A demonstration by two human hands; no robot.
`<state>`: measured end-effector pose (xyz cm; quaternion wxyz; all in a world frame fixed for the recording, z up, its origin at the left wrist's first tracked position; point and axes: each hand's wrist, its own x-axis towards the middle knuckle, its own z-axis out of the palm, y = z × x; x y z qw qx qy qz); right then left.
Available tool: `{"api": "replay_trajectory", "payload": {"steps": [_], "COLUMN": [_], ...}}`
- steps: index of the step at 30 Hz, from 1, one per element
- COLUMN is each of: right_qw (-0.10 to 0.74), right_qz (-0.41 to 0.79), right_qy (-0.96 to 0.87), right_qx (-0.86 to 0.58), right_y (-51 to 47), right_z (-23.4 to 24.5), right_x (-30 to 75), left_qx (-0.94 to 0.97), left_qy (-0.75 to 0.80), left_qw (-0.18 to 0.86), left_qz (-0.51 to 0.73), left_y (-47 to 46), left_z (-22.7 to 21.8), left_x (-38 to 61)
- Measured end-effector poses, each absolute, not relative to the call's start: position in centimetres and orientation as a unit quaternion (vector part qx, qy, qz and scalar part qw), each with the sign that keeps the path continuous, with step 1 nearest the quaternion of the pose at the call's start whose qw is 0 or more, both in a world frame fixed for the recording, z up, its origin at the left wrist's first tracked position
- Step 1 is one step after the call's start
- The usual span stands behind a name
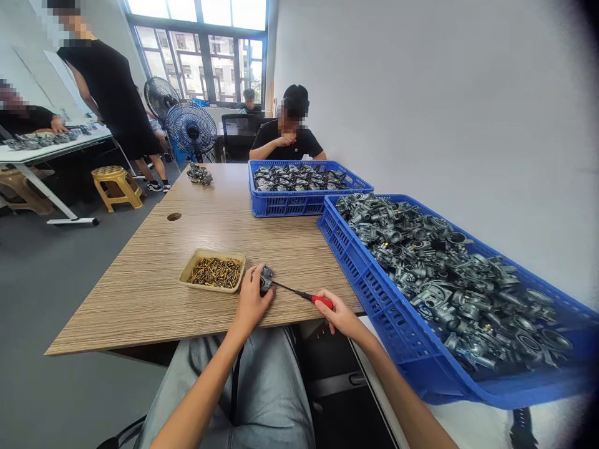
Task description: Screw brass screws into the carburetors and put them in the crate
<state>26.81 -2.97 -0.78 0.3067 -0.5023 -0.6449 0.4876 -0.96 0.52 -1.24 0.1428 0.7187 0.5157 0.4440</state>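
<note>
My left hand (253, 297) is closed around a grey metal carburetor body (266, 278) on the wooden table, its fingers hiding part of it. In my right hand (340, 315) is a screwdriver (322, 302) with a red and black handle. Its long dark shaft points left, and the tip meets the right side of the carburetor body; whether it sits in a screw or hole is too small to tell. Just left of my left hand stands a shallow beige tray (183, 278) filled with small brass parts (214, 272).
A large blue crate (346, 255) heaped with metal carburetor bodies (435, 280) stands at the right. Behind it is another blue crate (276, 204) of similar parts, with a person seated beyond. A metal part (199, 174) lies near the table's far left corner.
</note>
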Motion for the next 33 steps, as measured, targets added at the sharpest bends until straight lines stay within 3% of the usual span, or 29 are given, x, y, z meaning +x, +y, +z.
{"api": "replay_trajectory", "payload": {"steps": [33], "right_qw": [0.309], "right_qz": [0.476], "right_qy": [-0.647], "right_qx": [-0.510], "right_y": [-2.86], "right_z": [-1.50], "right_x": [27.10], "left_qx": [0.716], "left_qy": [0.516], "left_qw": [0.141], "left_qz": [0.450], "left_y": [0.55], "left_z": [-1.35], "left_x": [-0.92]}}
